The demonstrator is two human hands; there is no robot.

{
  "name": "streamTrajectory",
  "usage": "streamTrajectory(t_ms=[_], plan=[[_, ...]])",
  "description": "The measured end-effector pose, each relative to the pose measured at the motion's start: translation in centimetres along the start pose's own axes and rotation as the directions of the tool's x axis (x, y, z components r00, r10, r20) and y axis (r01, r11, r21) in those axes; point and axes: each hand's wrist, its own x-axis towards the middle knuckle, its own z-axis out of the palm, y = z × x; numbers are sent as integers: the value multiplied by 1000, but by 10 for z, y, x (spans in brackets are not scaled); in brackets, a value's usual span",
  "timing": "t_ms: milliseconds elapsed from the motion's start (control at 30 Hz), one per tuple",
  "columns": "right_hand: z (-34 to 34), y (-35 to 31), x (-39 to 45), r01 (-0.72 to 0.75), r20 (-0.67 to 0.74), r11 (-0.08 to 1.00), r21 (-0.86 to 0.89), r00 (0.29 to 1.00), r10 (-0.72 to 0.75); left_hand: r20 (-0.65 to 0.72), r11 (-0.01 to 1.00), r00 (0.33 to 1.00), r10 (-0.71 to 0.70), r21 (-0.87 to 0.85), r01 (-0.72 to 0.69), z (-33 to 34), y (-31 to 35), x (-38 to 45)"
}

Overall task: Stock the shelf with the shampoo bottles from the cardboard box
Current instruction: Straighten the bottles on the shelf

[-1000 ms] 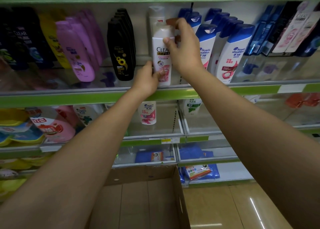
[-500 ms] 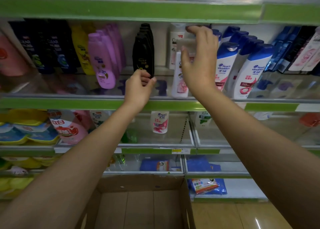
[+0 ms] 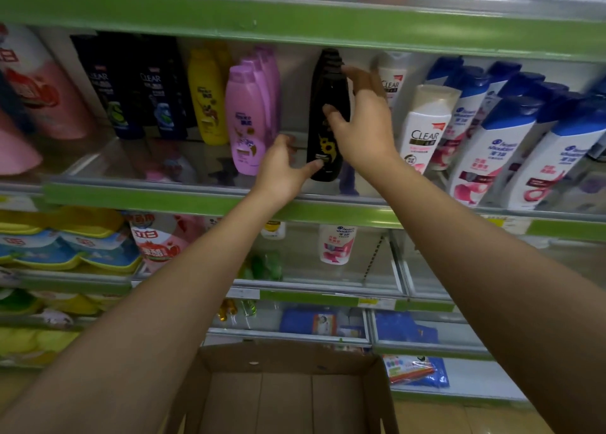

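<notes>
Both of your hands are up at the shelf (image 3: 210, 200), on the black bottle (image 3: 328, 128) at the front of its row. Your left hand (image 3: 282, 174) is low on the bottle's left side, thumb pressed against the lower label and the other fingers curled round towards its back, so it grips the base. Your right hand (image 3: 364, 128) is higher on the bottle's right side, thumb across the dark front at mid-height and fingers stretched up along the shoulder near the cap; it wraps the bottle loosely rather than clamping it. The bottle stands upright on the shelf floor, just behind the green front rail.

Left of it stands a row of purple bottles (image 3: 246, 122), with a gap between the two rows, then yellow bottles (image 3: 205, 95) and dark Clear bottles (image 3: 131, 92) further left. Right of your right hand a white Clear bottle (image 3: 424, 128) stands at the shelf front, tilted slightly, with another white one behind it. Beside those run rows of blue-capped bottles (image 3: 498, 145), leaning to the right.

Below your arms sits the cardboard box (image 3: 282, 397), open at the top; the part of its floor you can see holds no bottles. Lower shelves carry pouches and packets, blurred.
</notes>
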Motion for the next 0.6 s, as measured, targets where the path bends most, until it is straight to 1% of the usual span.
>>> streamTrajectory(t_ms=[200,333,400,600], plan=[[10,11,0,-20,10,999,49,1000,20,117,998,993,32,-51,-26,5,-1,8],[9,16,1,-46,24,994,98,999,44,110,995,993,51,-90,-41,8,2,11],[8,16,0,-51,33,991,122,998,47,113,996,992,55,-70,-47,8,2,12],[1,18,-3,-52,54,991,121,997,46,129,998,990,56,-16,-55,9,0,12]])
